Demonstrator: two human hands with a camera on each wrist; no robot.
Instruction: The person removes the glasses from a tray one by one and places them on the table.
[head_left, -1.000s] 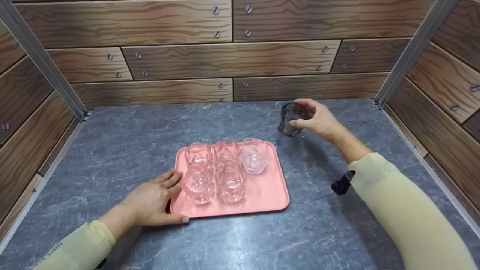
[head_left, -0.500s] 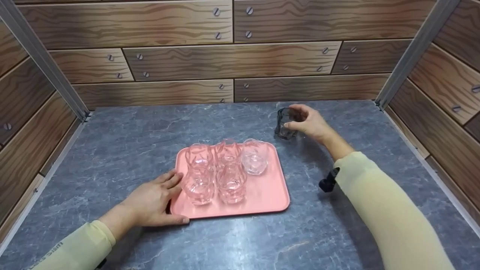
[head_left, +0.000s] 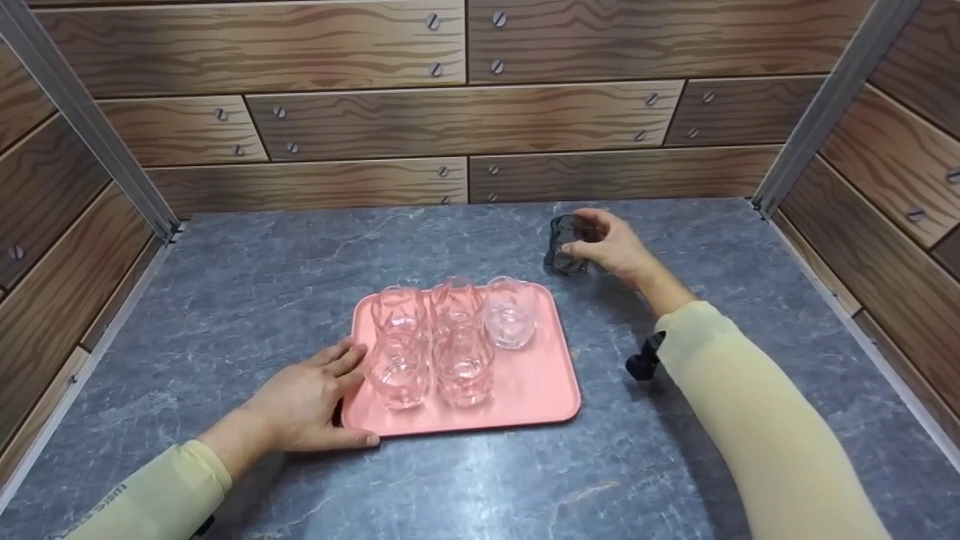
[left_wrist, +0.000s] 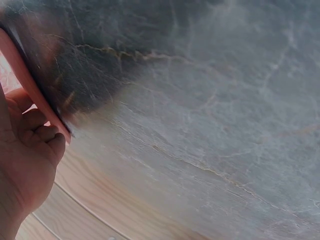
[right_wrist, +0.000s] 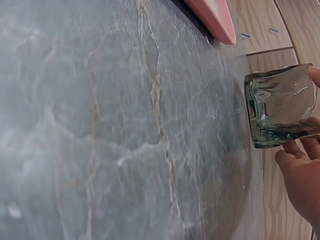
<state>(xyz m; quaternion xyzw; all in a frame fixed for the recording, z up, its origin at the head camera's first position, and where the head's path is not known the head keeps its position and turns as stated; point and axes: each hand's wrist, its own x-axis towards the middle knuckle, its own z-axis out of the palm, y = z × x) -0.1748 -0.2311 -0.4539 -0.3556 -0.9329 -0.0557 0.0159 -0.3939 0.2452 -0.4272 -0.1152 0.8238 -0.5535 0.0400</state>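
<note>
3 wood-plank-print walls (head_left: 465,120) — 2 grey metal corner posts (head_left: 97,135); blue-grey marbled tabletop (head_left: 262,247) with pale glare (head_left: 476,480)

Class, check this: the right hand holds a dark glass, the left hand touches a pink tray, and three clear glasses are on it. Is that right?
The count is wrong: the head view shows five clear glasses on the pink tray. The right hand does hold a dark glass, and the left hand does touch the tray.

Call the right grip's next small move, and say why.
I'd probably ease the dark glass toward the tray's bare near-right corner: the right grip holds it beyond the tray, five clear glasses leave that space, and the left grip touches the tray's left edge.
</note>
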